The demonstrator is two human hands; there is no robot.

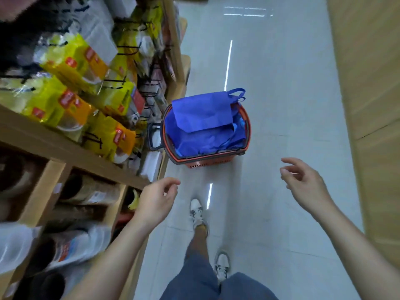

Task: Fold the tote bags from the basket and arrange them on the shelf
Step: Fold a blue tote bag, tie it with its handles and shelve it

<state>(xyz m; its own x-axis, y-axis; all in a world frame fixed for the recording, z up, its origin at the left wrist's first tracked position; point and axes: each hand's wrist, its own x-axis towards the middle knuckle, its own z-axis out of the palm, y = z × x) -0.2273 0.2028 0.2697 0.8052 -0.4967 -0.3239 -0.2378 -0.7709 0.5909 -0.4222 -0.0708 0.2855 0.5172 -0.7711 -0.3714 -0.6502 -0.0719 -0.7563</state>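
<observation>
Tote bags (203, 118) were piled in the orange basket (205, 163) on the floor (281, 105), right beside the wooden shelf (65, 146) crammed with yellow packets (65, 68). Left hand (155, 200) and right hand (303, 182) were held loose, nothing gripped.

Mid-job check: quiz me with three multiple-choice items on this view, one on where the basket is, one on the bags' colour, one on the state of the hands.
1. Where does the basket stand?
A. on a counter
B. on the floor
C. hanging from an arm

2. What colour are the tote bags in it?
A. blue
B. red
C. green

3. What do the left hand and right hand hold?
A. one bag each
B. the basket's handle
C. nothing

Answers:
1 B, it sits on the pale floor beside the shelf.
2 A, blue fabric fills it.
3 C, both hands are open and empty, short of the basket.
</observation>
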